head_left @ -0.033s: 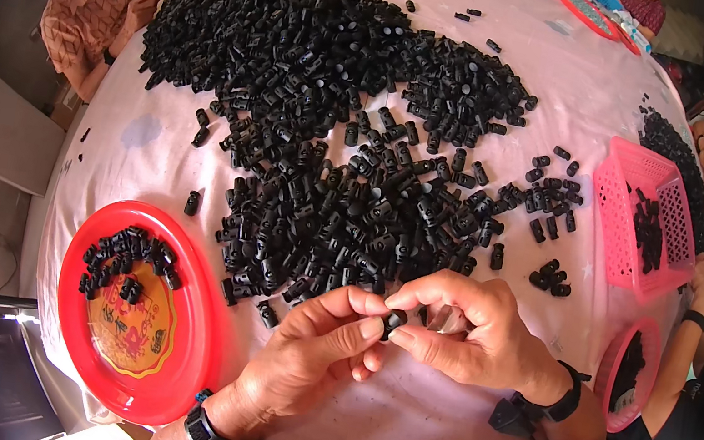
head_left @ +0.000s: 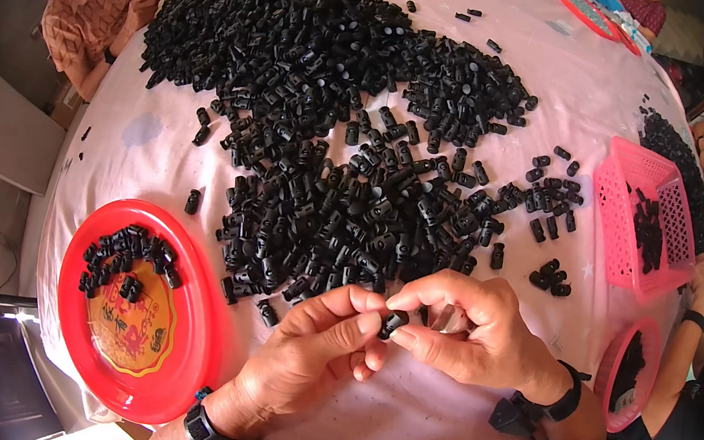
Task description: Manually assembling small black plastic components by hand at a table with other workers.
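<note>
A small black cord lock [head_left: 394, 322] is pinched between the thumb and forefinger of my left hand [head_left: 317, 334]. My right hand [head_left: 481, 337] is closed in from the other side, its forefinger and thumb tips at the same cord lock. Behind the right fingertips, a small dark piece and something pale and shiny show in part; I cannot make out what they are. Just beyond my hands spreads a large heap of black cord locks [head_left: 326, 207]. To the left, a red round plate [head_left: 196, 361] carries a small group of them.
A pink perforated basket [head_left: 613, 197] with black pieces stands at the right, above a smaller pink basket [head_left: 636, 413]. A person [head_left: 96, 4] sits at the far left; another's forearm [head_left: 674, 372] reaches in at the right. Pink cloth [head_left: 160, 153] covers the table.
The cord lock has turned slightly between my fingertips, and my left thumb has shifted a little. Otherwise my hands stay in the same place.
</note>
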{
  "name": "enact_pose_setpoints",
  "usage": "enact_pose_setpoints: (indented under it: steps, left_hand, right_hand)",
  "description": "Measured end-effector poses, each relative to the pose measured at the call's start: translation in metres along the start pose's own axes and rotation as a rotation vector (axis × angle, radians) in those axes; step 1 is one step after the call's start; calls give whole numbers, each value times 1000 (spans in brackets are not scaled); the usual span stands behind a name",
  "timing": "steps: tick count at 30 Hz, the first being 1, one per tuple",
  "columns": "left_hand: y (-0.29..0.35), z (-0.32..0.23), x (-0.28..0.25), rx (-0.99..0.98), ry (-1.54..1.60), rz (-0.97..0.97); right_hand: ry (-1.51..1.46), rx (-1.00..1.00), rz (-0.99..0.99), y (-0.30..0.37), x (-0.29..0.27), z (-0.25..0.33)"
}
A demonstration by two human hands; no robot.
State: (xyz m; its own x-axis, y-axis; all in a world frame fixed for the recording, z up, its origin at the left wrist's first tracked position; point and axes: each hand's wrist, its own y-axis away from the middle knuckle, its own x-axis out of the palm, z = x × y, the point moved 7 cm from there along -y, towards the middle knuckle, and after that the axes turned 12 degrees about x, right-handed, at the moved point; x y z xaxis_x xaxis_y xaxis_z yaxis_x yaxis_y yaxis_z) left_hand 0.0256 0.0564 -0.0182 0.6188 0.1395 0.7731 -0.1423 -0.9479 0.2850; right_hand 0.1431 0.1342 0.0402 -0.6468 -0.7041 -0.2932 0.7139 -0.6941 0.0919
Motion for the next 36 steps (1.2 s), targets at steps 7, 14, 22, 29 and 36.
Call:
enact_pose_setpoints:
  steps: [7, 14, 22, 29, 36]
  left_hand:
    - [-1, -1, 4, 0, -11, 48]
    - [-1, 1, 0, -24, 47, 9]
    - [-1, 4, 0, -42, 97, 22]
    - [2, 4, 6, -76, 73, 47]
    - [1, 4, 4, -63, 168, 38]
  right_hand:
    - [-6, -14, 65, 2, 1, -1]
    - [-36, -6, 64, 1, 1, 5]
    - [7, 19, 71, 1, 0, -4]
    - [-65, -27, -69, 3, 2, -2]
    - [397, -144, -130, 7, 3, 8]
